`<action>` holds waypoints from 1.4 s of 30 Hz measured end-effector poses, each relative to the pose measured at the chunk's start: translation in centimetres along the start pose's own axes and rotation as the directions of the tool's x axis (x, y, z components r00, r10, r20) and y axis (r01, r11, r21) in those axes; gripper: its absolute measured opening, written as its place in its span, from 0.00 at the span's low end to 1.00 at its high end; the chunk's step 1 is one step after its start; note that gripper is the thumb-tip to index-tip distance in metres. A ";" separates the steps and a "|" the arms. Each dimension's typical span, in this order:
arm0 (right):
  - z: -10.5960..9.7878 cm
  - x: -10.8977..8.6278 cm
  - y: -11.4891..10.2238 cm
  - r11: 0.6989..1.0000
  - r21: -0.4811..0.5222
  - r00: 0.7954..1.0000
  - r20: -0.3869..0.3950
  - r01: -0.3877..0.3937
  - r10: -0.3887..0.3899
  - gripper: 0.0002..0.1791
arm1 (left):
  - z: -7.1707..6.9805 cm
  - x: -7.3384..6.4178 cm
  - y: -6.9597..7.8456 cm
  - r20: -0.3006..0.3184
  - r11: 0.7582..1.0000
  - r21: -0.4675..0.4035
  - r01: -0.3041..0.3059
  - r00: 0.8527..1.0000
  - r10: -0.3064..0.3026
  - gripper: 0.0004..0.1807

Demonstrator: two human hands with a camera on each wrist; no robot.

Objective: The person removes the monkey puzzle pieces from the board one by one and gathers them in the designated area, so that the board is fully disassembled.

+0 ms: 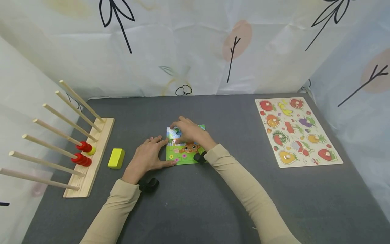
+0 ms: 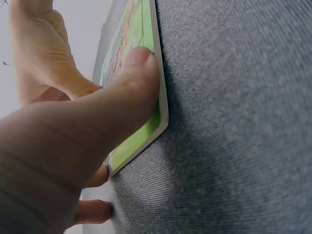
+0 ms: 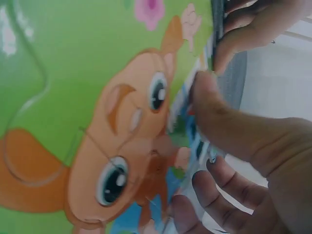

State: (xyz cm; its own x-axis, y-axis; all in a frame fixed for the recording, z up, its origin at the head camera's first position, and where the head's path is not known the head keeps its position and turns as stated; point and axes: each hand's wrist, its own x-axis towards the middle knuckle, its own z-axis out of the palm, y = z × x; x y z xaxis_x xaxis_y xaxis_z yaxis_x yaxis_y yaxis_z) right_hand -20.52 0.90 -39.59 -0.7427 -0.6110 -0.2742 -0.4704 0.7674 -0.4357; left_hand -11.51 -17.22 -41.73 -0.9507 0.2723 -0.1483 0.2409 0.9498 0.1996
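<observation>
Between the side edges of the bench (image 1: 195,203) lies a puzzle (image 1: 188,149). Right hand (image 1: 191,131) seemingly pinches a piece (image 3: 200,146); left hand (image 1: 148,153), fingers spread, touches the puzzle. Likely fitting; next, align and press.

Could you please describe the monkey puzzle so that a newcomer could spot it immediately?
On the grey table, look between the wooden peg rack and the pale fruit board. There, partly under the person's right hand, lies the small monkey puzzle. Unlike the fruit board, it shows a big-eyed monkey on green.
</observation>
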 end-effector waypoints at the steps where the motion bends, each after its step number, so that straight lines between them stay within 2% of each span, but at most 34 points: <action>1: 0.0 0.0 0.0 1.000 -0.008 1.000 -0.003 0.002 -0.002 0.33 | 0.0 0.0 0.0 0.000 1.000 0.000 0.000 1.000 0.000 0.53; 13: 0.1 -0.6 -0.1 0.999 -0.015 0.998 -0.056 0.033 -0.033 0.30 | 0.1 -0.1 0.0 -0.011 1.000 -0.008 -0.007 1.000 0.007 0.53; 19: -0.9 -1.4 0.7 0.998 -0.004 0.994 -0.094 0.057 -0.057 0.29 | 0.1 -0.1 0.1 -0.004 1.000 -0.001 -0.004 1.000 0.004 0.53; 23: -2.1 -2.0 2.3 0.999 -0.011 0.993 -0.114 0.036 -0.037 0.29 | 0.0 -0.1 0.1 0.007 1.000 -0.001 0.003 1.000 -0.003 0.54; 28: -3.8 -2.7 5.4 1.000 -0.004 0.991 -0.136 -0.016 0.015 0.28 | -0.1 -0.1 0.2 0.007 1.000 -0.005 -0.001 1.000 0.001 0.54; 33: -5.1 -3.6 8.2 0.997 0.011 0.989 -0.128 -0.077 0.078 0.27 | 0.0 -0.2 0.1 0.005 1.000 -0.007 0.000 1.000 0.000 0.54; 38: -5.5 -4.3 10.4 0.990 0.014 0.985 -0.106 -0.137 0.138 0.27 | 0.1 -0.2 0.0 -0.007 1.000 -0.008 -0.007 1.000 0.007 0.53; 42: -5.2 -4.5 11.3 0.986 0.013 0.983 -0.079 -0.164 0.164 0.27 | 0.2 -0.3 0.0 -0.016 1.000 -0.005 -0.011 1.000 0.011 0.53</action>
State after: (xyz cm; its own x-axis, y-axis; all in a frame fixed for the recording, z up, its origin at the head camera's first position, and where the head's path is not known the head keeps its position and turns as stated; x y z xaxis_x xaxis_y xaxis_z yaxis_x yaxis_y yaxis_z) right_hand -24.96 13.39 -38.82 -0.8452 -0.4594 -0.2732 -0.3363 0.8543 -0.3963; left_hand -11.23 -17.28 -41.87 -0.9510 0.2802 -0.1307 0.2503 0.9459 0.2065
